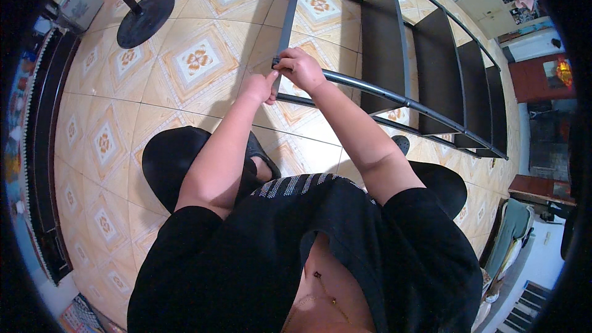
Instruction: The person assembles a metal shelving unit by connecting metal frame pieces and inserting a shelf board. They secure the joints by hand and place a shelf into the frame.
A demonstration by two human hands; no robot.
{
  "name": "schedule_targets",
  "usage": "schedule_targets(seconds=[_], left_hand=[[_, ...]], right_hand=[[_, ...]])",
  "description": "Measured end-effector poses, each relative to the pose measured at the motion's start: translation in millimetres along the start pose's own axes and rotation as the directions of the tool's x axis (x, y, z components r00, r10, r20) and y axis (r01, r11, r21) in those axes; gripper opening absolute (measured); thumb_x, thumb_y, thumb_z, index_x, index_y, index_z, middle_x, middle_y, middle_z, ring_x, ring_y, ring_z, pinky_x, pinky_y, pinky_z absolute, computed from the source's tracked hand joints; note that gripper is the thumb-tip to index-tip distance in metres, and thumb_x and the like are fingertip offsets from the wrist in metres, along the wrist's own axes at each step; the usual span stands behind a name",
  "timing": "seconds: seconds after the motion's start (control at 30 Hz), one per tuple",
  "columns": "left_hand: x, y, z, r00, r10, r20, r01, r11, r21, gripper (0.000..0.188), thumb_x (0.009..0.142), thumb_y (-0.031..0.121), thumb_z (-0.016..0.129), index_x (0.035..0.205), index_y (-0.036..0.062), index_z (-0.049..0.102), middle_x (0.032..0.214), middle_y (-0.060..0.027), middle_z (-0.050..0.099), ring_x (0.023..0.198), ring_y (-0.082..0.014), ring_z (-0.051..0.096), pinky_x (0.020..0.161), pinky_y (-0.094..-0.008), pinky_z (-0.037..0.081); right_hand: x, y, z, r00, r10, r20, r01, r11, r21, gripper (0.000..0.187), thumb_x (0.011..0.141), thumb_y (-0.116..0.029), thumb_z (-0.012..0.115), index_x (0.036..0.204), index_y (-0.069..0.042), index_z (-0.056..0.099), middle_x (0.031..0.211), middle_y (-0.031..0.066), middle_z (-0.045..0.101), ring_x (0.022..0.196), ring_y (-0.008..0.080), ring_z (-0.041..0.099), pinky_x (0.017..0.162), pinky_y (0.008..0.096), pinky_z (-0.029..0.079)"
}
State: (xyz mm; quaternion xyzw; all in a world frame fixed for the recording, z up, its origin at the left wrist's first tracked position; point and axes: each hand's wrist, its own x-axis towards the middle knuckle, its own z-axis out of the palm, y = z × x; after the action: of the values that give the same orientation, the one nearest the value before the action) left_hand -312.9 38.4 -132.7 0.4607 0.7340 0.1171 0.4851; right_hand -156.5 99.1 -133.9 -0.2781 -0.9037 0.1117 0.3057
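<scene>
A black shelf rack (385,43) with a tubular metal frame and dark panels lies on its side on the floor in front of me. My right hand (300,69) is closed at the rack's near left corner, its thumb and fingers pinching a small black piece (276,61) at the end of the frame. Just below and to the left, my left hand (262,88) presses its thumb against that same corner, its other fingers curled beneath. The fingers hide most of the joint, so any small fastener there cannot be made out.
Patterned beige tiles (197,57) cover the floor. A black round stand base (146,20) with a pole stands at the far left. A long dark cabinet edge (49,148) runs along the left. Folded cloths (509,231) and furniture line the right side. My knees flank my arms.
</scene>
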Motion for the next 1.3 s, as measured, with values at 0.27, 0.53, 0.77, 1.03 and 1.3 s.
schedule_targets(seconds=[0.27,0.53,0.77,1.03,1.3], left_hand=[[11.3,9.4,7.0,0.907,-0.070,0.415,0.416,0.301,-0.858,0.038,0.100,0.037,0.038,0.076,0.0124,0.056,0.065,0.0029,0.053,0.060,-0.0093,0.053,0.053,-0.0187,0.040],[48.1,-10.6,26.9,0.907,-0.014,0.422,0.422,-0.003,-0.907,0.033,0.098,0.032,0.040,0.077,0.0112,0.056,0.061,0.0028,0.049,0.046,-0.0103,0.043,0.043,-0.0237,0.038],[12.2,22.9,18.9,0.895,0.129,-0.428,-0.141,0.990,0.004,0.028,0.094,0.027,0.046,0.094,0.0035,0.062,0.082,-0.0147,0.063,0.082,-0.0313,0.063,0.075,-0.0421,0.049],[1.5,33.6,21.4,0.742,0.521,-0.422,-0.183,0.763,0.620,0.020,0.093,0.019,0.045,0.098,0.0074,0.061,0.103,-0.0109,0.061,0.099,-0.0284,0.059,0.080,-0.0426,0.050],[-2.1,26.3,21.3,0.720,0.541,-0.434,-0.204,0.764,0.613,0.016,0.090,0.013,0.045,0.096,0.0033,0.057,0.101,-0.0130,0.060,0.094,-0.0305,0.061,0.079,-0.0419,0.050]], right_hand=[[-9.5,3.3,8.5,0.990,0.091,-0.109,-0.089,0.996,0.029,0.011,0.065,-0.010,0.075,0.075,-0.010,0.068,0.089,0.0044,0.062,0.082,0.0247,0.059,0.069,0.0343,0.050],[-5.7,-3.2,11.4,0.986,0.065,-0.151,-0.060,0.997,0.038,0.013,0.063,-0.011,0.074,0.074,-0.012,0.068,0.089,0.0037,0.061,0.082,0.0254,0.059,0.068,0.0360,0.051],[-11.8,-2.4,8.7,0.982,0.103,-0.161,-0.097,0.994,0.042,0.011,0.068,-0.008,0.070,0.079,-0.010,0.068,0.092,0.0046,0.062,0.087,0.0278,0.059,0.073,0.0363,0.051],[-3.9,-23.3,-20.2,0.927,0.308,-0.213,-0.283,0.949,0.141,0.021,0.077,-0.001,0.058,0.095,-0.008,0.066,0.094,0.0104,0.063,0.092,0.0313,0.060,0.080,0.0400,0.049],[20.2,-14.3,-41.2,0.974,0.018,0.226,0.077,0.912,-0.402,0.018,0.074,-0.020,0.064,0.090,-0.016,0.070,0.087,0.0002,0.064,0.088,0.0213,0.058,0.078,0.0338,0.047]])
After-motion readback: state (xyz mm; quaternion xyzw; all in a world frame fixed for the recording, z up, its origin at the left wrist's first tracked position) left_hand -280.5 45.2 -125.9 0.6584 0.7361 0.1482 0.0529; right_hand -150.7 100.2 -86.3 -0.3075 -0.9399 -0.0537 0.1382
